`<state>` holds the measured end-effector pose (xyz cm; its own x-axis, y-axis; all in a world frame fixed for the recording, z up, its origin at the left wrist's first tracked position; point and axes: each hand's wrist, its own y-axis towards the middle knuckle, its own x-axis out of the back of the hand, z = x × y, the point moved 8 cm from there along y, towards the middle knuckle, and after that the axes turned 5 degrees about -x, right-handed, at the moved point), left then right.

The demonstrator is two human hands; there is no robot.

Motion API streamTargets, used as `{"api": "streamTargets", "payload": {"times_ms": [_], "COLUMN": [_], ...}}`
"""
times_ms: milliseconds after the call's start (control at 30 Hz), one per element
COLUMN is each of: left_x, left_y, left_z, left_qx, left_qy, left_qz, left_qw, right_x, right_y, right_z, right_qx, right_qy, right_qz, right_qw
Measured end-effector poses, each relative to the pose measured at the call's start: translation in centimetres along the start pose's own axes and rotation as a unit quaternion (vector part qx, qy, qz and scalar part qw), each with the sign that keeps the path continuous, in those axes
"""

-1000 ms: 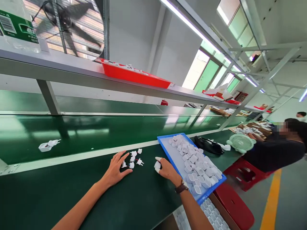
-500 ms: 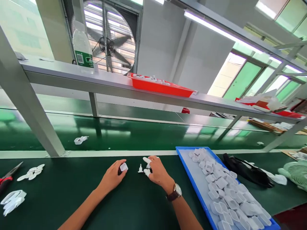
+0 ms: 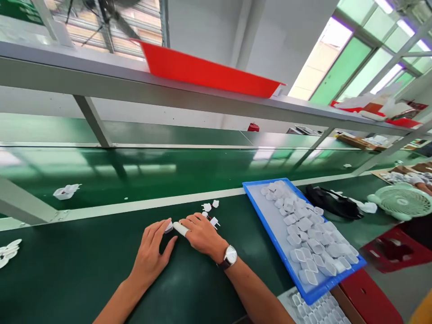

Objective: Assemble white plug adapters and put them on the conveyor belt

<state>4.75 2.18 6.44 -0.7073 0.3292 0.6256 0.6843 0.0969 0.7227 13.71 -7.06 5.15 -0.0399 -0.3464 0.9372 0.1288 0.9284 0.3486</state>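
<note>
white plastic piece is showing between the left hand and the right hand, over the green tabletop. left hand: thumb and fingers are standing apart, fingertips bordering the piece. right hand: white finger cover is pointing toward the piece; cannot tell whether this hand is gripping anything. small white plug parts are lying just beyond the right hand. blue tray, farther right, is holding many white cups. wristwatch is circling the right wrist.
</note>
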Motion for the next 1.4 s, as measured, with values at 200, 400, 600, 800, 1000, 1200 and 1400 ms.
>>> {"api": "streamTargets", "payload": {"times_ms": [200,400,600,800,1000,1200,1400], "left_x": [-0.7,-0.8,-0.6,-0.6,-0.6,-1.3,-2.1], "left_y": [0.0,0.1,-0.2,-0.2,-0.2,-1.1,-1.8], "left_z": [-0.3,-1.1,-1.3,-1.3,-1.3,-0.4,0.5], "left_qx": [-0.014,-0.049,-0.073,-0.078,-0.091,-0.036,0.151], "left_qy": [0.020,0.021,-0.018,-0.020,-0.009,-0.001,-0.177], "left_qz": [0.017,0.033,0.046,0.045,0.038,0.018,0.018], "left_qw": [1.000,0.998,0.996,0.996,0.995,0.999,0.972], "right_x": [0.6,1.8,2.6,3.1,3.1,3.7,4.3], "right_y": [-0.3,-0.6,-0.9,-1.0,-1.1,-1.5,-2.7], "right_z": [0.3,1.6,3.1,3.2,3.2,0.9,-2.3], "right_qx": [0.018,0.044,0.074,0.075,0.080,-0.050,-0.195], "right_qy": [-0.022,-0.025,-0.029,-0.030,-0.030,0.194,0.373], "right_qz": [-0.051,-0.080,-0.101,-0.120,-0.106,-0.213,-0.309], "right_qw": [0.998,0.996,0.992,0.989,0.991,0.956,0.853]}}
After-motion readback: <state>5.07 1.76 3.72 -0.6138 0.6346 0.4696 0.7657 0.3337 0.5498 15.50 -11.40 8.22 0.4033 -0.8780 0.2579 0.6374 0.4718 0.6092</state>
